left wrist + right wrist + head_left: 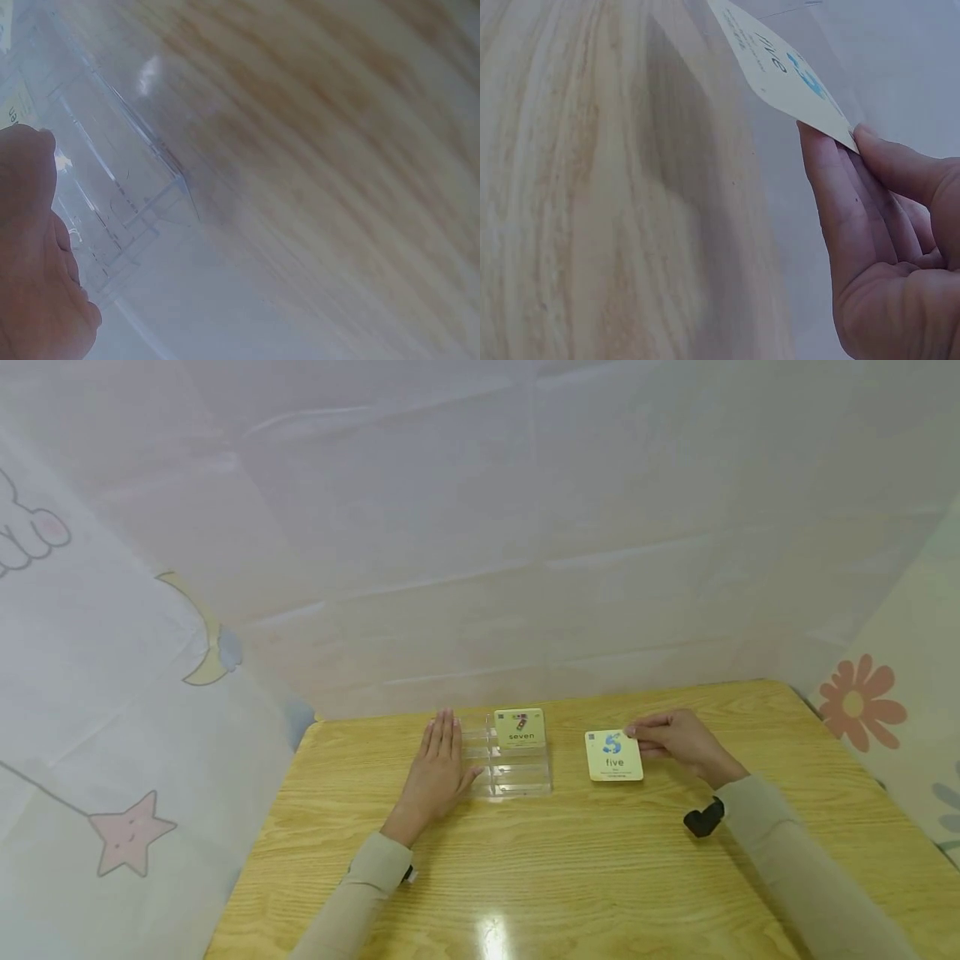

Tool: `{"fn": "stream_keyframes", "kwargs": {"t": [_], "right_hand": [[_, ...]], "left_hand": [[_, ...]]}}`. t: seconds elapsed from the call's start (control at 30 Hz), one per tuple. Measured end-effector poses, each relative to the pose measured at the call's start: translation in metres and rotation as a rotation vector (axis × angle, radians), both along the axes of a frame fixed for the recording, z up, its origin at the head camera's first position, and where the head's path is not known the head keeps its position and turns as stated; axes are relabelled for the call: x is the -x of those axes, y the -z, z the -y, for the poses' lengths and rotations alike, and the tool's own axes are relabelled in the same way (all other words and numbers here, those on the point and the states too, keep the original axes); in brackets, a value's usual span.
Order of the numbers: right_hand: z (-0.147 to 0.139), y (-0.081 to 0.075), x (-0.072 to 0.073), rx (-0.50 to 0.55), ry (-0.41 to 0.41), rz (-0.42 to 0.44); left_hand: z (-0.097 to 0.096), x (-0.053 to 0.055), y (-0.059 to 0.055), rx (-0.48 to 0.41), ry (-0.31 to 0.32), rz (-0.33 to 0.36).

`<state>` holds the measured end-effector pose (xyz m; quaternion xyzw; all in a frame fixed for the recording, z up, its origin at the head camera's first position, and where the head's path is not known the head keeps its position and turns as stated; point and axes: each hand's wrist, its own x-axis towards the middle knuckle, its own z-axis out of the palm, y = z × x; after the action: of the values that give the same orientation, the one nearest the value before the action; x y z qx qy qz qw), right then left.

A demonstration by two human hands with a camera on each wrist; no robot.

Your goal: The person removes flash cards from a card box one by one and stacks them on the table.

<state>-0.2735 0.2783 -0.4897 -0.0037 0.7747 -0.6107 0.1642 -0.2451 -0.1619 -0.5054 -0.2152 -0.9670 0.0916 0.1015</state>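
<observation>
My right hand [686, 745] pinches a pale yellow "five" card [614, 758] at its upper right corner, with the thumb on the printed face. In the right wrist view the same card [780, 71] is held raised above the table. A clear plastic rack [517, 777] with several ridged slots lies left of that card. Across its left side my left hand [437, 768] rests with straight fingers. A yellow "seven" card [519, 729] sits in the rack's upper right part. The left wrist view shows the rack [112, 157] beside the thumb.
The wooden table [525, 877] reaches back to a pale fabric backdrop [465, 568]. Side panels carry a pink star [132, 832] at the left and a flower [862, 702] at the right. Dark wrist devices sit at both sleeves.
</observation>
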Motion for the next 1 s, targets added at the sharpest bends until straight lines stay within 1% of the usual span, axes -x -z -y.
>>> {"fn": "stream_keyframes", "kwargs": {"t": [0.13, 0.27, 0.57, 0.67, 0.8, 1.0], "right_hand": [[0.001, 0.008, 0.001, 0.019, -0.003, 0.037], [0.002, 0.015, 0.002, 0.039, -0.006, 0.069], [0.001, 0.021, 0.004, -0.007, -0.021, 0.045], [0.0, 0.022, 0.006, -0.023, -0.027, 0.045], [0.001, 0.023, 0.006, -0.05, -0.019, 0.046], [0.003, 0.023, 0.005, -0.09, 0.002, 0.04]], "left_hand": [[0.0, -0.001, 0.0, 0.001, 0.0, -0.004], [0.001, -0.001, -0.001, 0.008, -0.006, 0.007], [0.0, -0.002, -0.002, -0.009, -0.015, 0.017], [0.001, -0.001, -0.001, -0.001, -0.012, 0.004], [0.002, -0.001, 0.001, 0.006, -0.005, -0.017], [0.002, -0.001, 0.001, 0.001, -0.004, -0.015]]}}
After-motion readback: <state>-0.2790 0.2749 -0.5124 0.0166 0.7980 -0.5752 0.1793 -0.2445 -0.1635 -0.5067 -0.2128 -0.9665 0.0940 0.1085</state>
